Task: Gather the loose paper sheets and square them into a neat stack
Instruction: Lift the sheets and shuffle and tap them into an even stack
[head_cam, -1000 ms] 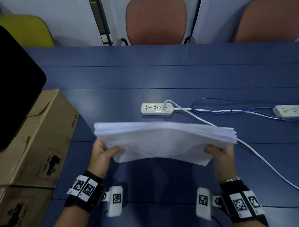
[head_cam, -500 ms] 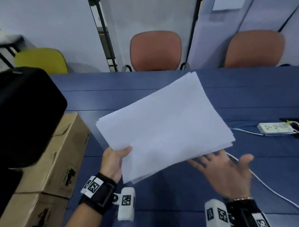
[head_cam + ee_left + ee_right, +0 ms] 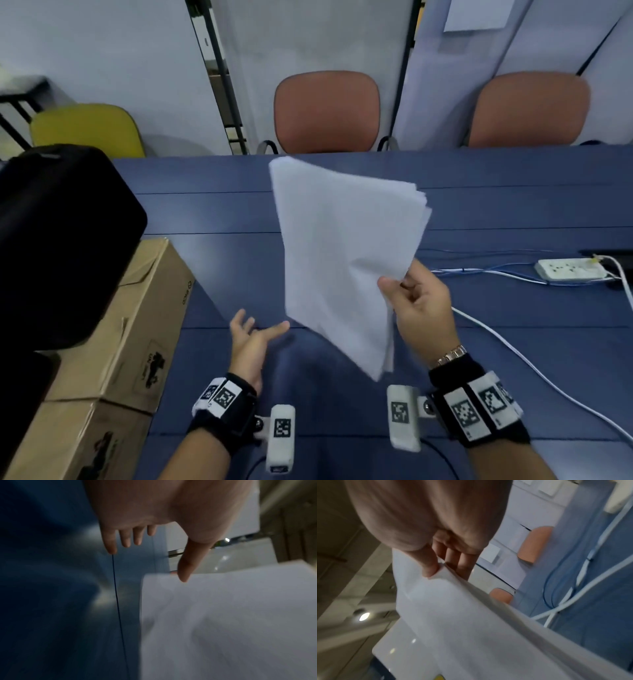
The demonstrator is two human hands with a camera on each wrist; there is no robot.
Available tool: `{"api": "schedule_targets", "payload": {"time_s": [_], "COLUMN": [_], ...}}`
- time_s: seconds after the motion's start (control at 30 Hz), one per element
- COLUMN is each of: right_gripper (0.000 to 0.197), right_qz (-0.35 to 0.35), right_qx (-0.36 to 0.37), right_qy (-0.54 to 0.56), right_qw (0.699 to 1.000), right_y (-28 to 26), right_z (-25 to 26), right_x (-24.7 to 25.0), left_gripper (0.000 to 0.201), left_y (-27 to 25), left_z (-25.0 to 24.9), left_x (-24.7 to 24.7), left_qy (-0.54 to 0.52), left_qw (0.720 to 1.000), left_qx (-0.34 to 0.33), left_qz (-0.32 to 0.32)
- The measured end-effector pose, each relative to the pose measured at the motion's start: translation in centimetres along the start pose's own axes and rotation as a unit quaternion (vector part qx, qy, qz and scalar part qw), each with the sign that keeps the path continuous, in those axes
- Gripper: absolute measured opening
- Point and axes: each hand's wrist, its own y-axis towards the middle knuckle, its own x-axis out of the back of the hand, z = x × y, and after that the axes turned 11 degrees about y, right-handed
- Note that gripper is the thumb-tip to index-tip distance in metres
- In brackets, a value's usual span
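A sheaf of white paper sheets hangs in the air above the blue table, turned long side up and tilted. My right hand pinches its right edge, thumb on the near face and fingers behind; the right wrist view shows the same pinch on the paper sheets by my right hand. My left hand is low and to the left, fingers spread, holding nothing, apart from the stack's lower corner. In the left wrist view my left hand is splayed beside the paper sheets.
Two cardboard boxes with a black case on top crowd the left table edge. A white power strip with white and blue cables lies at the right. Chairs stand beyond the far edge.
The sheaf passed from my left hand to my right and swung from flat to upright. My left hand let go and dropped away; my right hand went from spread to pinching the edge.
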Motion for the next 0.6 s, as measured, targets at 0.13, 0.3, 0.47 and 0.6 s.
{"api": "schedule_targets", "payload": {"time_s": [0.13, 0.3, 0.47, 0.6], "right_gripper": [0.017, 0.02, 0.018, 0.03], "right_qz": [0.115, 0.139, -0.02, -0.082], "right_qx": [0.018, -0.011, 0.008, -0.034], "right_qy": [-0.162, -0.104, -0.096, 0.015], "right_qw": [0.98, 0.985, 0.995, 0.996], "right_y": [-0.1, -0.4, -1.4, -2.5], "right_z": [0.4, 1.5, -0.2, -2.0], "right_x": [1.1, 1.9, 1.8, 1.4], "left_gripper": [0.111, 0.059, 0.029, 0.036], "left_y": [0.9, -0.1, -2.6, -2.7], "left_z": [-1.2, -3.2, -4.0, -3.4], "left_x": [0.2, -0.6, -1.3, -0.8], "left_qy": [0.038, -0.042, -0.005, 0.017], "left_qw": [0.99, 0.973, 0.966, 0.963], "left_qx": [-0.088, -0.124, -0.234, -0.244], "left_qz": [0.101, 0.191, 0.11, 0.114]}}
